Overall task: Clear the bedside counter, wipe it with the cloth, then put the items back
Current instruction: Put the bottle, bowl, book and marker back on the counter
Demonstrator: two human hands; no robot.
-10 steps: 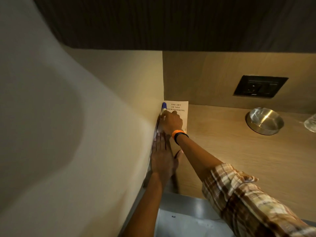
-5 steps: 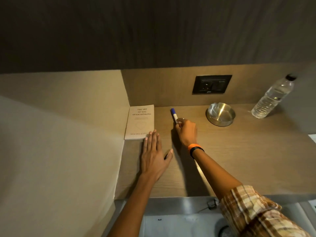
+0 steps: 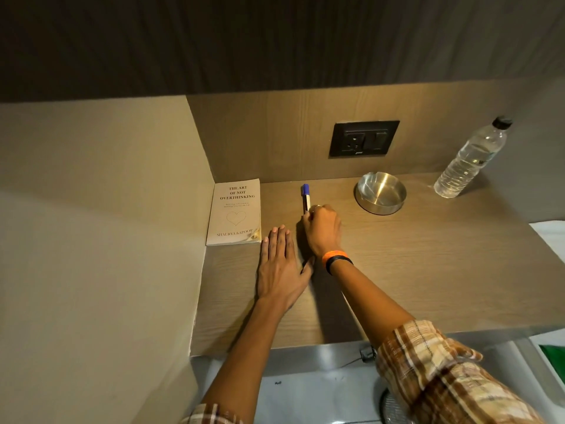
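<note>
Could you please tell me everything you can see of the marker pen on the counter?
The marker is slim, with a blue cap and pale barrel, seemingly plastic. It lies on the wooden counter, cap toward the back wall, between the book and the steel bowl. The right hand closes on its near end, hiding it.

I have 1 view, head-worn, looking forward and down onto the counter (image 3: 428, 270) from close above its near edge. It faces the back panel's socket (image 3: 363, 138), well beyond the fingers (image 3: 276, 240) of the left hand (image 3: 279, 270); both forearms enter from below.
</note>
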